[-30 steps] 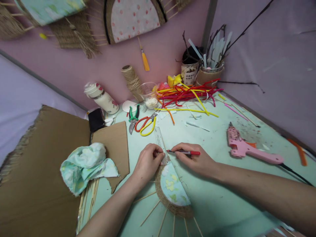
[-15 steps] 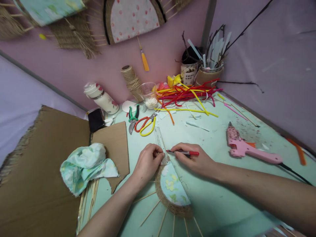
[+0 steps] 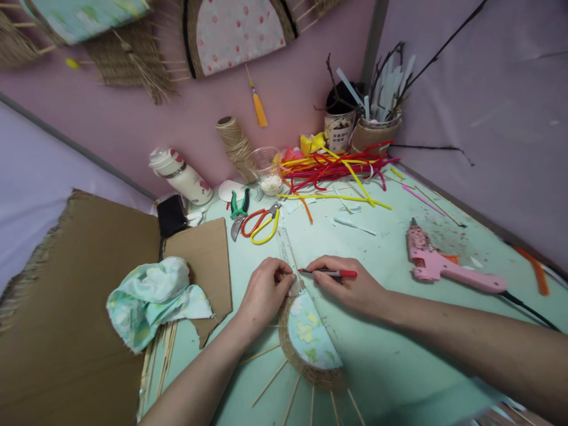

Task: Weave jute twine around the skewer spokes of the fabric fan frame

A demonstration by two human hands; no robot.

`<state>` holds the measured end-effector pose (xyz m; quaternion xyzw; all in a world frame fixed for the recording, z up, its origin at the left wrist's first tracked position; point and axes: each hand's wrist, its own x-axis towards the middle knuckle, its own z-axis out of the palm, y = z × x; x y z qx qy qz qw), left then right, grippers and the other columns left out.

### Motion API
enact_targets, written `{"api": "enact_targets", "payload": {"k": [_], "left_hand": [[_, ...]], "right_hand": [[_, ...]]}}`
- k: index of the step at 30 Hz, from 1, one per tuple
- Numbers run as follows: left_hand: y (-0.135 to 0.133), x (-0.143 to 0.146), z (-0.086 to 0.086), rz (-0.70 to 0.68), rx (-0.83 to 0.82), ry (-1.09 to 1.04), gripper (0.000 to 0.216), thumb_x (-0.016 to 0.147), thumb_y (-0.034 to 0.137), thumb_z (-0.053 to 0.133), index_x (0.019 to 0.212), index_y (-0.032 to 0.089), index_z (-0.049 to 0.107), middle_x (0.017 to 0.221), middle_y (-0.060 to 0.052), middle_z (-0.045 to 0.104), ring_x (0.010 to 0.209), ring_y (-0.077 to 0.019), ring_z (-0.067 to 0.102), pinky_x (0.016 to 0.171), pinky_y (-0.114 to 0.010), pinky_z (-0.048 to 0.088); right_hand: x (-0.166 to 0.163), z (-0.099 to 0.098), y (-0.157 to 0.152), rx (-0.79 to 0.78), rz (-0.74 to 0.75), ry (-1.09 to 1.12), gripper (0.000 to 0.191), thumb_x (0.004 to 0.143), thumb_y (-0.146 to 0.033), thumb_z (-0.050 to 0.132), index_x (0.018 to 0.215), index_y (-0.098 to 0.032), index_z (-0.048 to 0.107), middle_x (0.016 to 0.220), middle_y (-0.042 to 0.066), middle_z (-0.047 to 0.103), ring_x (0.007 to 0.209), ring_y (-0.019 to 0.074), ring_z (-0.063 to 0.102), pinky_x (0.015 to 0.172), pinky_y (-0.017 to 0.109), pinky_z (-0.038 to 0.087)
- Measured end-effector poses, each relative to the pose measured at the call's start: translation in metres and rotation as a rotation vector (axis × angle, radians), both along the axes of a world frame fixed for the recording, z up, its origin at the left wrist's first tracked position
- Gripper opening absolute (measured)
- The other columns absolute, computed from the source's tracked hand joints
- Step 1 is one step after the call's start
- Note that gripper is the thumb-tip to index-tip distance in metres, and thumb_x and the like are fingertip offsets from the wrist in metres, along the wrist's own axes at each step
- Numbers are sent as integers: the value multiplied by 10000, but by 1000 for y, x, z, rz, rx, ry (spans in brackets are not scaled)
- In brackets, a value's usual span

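My left hand (image 3: 268,288) pinches a clear ruler (image 3: 286,245) near its lower end, beside a thin wooden stick. In my right hand (image 3: 344,284) is a red pen (image 3: 331,273), its tip close to the ruler's right edge and the stick. Below my hands lies a half-round piece (image 3: 310,334) of floral cloth edged with coiled twine (image 3: 288,349). Several thin sticks (image 3: 269,383) fan out from its curved rim. My left fingers cover part of the ruler's lower end.
A pink glue gun (image 3: 444,260) lies on the right. Behind my hands are scissors (image 3: 265,223), green-handled pruners (image 3: 238,213), coloured pipe cleaners (image 3: 332,171), a twine spool (image 3: 236,145) and a bottle (image 3: 181,176). Crumpled cloth (image 3: 151,299) and cardboard (image 3: 206,248) lie on the left.
The view has shifted very slightly. Both hands, the pen and the ruler stay in practically the same place.
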<state>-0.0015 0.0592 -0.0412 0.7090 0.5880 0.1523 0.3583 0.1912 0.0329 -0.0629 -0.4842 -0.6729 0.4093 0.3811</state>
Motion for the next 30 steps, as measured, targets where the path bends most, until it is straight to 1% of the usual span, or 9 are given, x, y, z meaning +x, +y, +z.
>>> {"api": "enact_targets", "payload": {"k": [5, 11, 16, 21, 23, 25, 27, 30], "left_hand": [[0, 0, -1, -5, 13, 5, 86, 776, 249, 558, 801, 184, 608, 726, -12, 618, 664, -145, 568, 664, -278, 428], [0, 0, -1, 3, -8, -5, 80, 778, 246, 554, 801, 185, 601, 728, -7, 617, 639, -137, 563, 657, -275, 426], [0, 0, -1, 1, 4, 11, 83, 778, 248, 559, 804, 185, 607, 725, -8, 616, 643, -140, 565, 663, -279, 428], [0, -1, -1, -8, 14, 12, 90, 782, 252, 557, 814, 189, 612, 749, -14, 625, 675, -148, 576, 675, -280, 430], [0, -1, -1, -3, 17, 16, 85, 779, 251, 561, 809, 190, 612, 756, -15, 627, 681, -148, 578, 677, -279, 430], [-1, -1, -1, 1, 11, 8, 79, 779, 249, 562, 803, 191, 609, 751, -9, 623, 648, -139, 571, 667, -276, 428], [-1, 0, -1, -1, 4, -7, 76, 782, 247, 556, 798, 191, 605, 734, -2, 618, 607, -130, 560, 654, -273, 426], [-1, 0, 0, 2, 3, -9, 73, 780, 243, 554, 796, 189, 601, 718, 1, 613, 605, -131, 558, 655, -273, 424]], "right_hand": [[1, -2, 0, -8, -7, -9, 176, 846, -214, 500, 898, -197, 667, 802, 13, 703, 719, 140, 623, 661, 253, 460], [-1, -1, 1, -94, -25, 55, 182, 857, -250, 490, 892, -186, 658, 735, 4, 675, 652, 131, 596, 598, 239, 447], [-7, 1, 7, -98, -67, 67, 110, 792, -189, 529, 847, -186, 624, 698, -14, 640, 613, 117, 558, 564, 222, 419], [-8, 1, 10, -111, -123, 48, 53, 790, -207, 523, 782, -191, 572, 655, -17, 593, 591, 122, 511, 542, 229, 395], [-8, 1, 10, -107, -117, 38, 51, 793, -211, 518, 766, -195, 559, 647, -19, 579, 589, 122, 495, 539, 231, 383], [-7, 1, 9, -105, -96, 23, 62, 798, -214, 514, 759, -196, 558, 647, -17, 575, 589, 123, 487, 539, 235, 374], [-7, 1, 9, -111, -82, 9, 66, 803, -216, 515, 760, -196, 561, 652, -14, 579, 597, 126, 489, 543, 239, 371], [-8, 0, 9, -117, -71, 5, 64, 806, -216, 518, 769, -196, 565, 663, -12, 588, 613, 130, 501, 553, 241, 376]]}}
